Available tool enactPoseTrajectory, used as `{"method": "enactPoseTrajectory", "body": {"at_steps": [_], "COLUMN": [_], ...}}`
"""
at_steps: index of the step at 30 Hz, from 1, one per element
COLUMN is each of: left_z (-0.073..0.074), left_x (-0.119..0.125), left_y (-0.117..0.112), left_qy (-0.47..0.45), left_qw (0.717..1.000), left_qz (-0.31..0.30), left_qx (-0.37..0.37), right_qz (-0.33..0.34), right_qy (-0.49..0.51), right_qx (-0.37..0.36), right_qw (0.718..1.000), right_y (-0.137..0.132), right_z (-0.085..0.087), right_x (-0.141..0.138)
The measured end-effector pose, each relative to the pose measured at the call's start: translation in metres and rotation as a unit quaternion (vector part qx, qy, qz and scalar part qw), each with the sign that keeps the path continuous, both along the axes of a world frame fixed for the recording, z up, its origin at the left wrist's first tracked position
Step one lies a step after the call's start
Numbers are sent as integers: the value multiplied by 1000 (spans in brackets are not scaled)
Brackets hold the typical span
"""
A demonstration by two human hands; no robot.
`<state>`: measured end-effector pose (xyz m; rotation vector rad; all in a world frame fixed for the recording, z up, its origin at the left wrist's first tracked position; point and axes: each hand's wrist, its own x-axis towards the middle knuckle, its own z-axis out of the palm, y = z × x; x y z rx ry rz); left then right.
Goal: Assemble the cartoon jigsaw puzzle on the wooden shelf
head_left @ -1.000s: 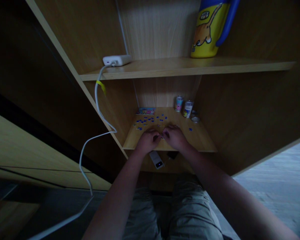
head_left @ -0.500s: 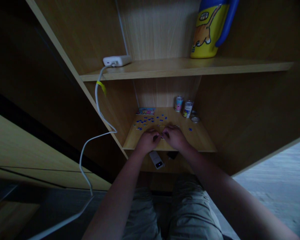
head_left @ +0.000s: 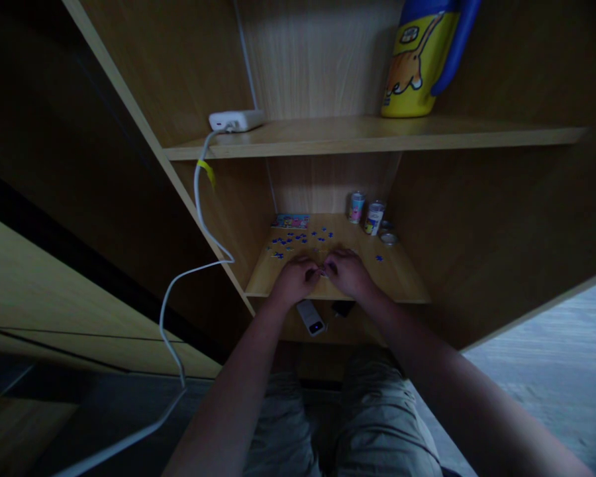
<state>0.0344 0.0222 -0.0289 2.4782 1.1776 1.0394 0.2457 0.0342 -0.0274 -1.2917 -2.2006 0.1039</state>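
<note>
Pinching a small piece [head_left: 323, 272] between them, your left hand [head_left: 297, 278] and right hand [head_left: 346, 270] are working near the front of the shelf [head_left: 395, 283]; blue pieces [head_left: 298, 237] are lying beyond, and two cans [head_left: 374, 219] are standing back right.

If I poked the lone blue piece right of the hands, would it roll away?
Probably not: the piece lies flat on the shelf, so it would likely slide, not roll. It looks tiny compared with the right hand, so it is probably very light. Lying so flat, it may be fiddly to pick up.
</note>
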Motion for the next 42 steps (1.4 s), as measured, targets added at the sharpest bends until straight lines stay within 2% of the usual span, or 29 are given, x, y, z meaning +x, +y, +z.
{"method": "enactPoseTrajectory", "body": {"at_steps": [37, 42], "left_z": [-3, 0], "left_x": [-1, -1], "left_y": [2, 0], "left_qy": [-24, -22], "left_qw": [999, 999], "left_qz": [-24, -21], "left_qx": [0, 10], "right_qz": [11, -12], "right_qy": [10, 7], "right_qx": [16, 26], "right_qw": [1000, 1000], "right_y": [2, 1], "right_z": [-3, -3], "right_x": [2, 1]}}
